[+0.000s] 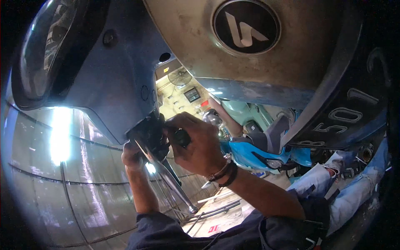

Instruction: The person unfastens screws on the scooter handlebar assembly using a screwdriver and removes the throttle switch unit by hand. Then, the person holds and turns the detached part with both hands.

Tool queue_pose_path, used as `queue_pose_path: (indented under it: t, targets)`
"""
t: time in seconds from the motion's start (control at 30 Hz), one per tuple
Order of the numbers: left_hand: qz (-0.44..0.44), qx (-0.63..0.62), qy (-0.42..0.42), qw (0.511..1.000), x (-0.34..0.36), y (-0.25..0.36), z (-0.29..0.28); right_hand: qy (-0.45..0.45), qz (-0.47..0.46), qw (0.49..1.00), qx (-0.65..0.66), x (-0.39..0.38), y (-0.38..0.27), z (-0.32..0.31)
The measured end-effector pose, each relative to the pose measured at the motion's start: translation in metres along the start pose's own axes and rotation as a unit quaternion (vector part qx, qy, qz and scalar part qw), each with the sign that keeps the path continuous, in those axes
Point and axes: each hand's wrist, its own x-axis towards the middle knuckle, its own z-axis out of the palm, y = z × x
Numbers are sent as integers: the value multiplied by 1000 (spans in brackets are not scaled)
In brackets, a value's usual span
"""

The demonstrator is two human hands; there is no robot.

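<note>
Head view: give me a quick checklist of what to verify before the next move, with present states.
1. Right hand closed on dark round-ended handle: ok.
2. Left hand up at black part: ok.
3. Left hand's full grip: cannot tell, fingers partly hidden.
4. Handle's far end: cannot tell, hidden.
5. Right wrist bare: not ok, it wears bands.
6. Silver lever's rounded end in view: ok.

Shows smooth, shiny metal on the slim silver lever [176,189], glossy plastic on the curved bright-blue panel [242,153], far right, matt cloth on the near navy sleeve [158,231].
</note>
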Motion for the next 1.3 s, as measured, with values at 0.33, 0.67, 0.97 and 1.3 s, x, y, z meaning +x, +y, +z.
queue_pose_path:
  t: [0.33,0.67,0.97,1.3]
  targets:
    - [12,3,97,995,13,-5,16,-117,137,984,-9,6,-6,-20]
    - [27,137,35,990,6,-5,-7,-141,153,978,9,12,-1,-19]
    - [61,60,-48,995,-10,-26,-72,-129,137,979,76,6,-4,-16]
    - [46,41,113,992,-13,-26,-44,-118,-45,990,-60,13,-2,-22]
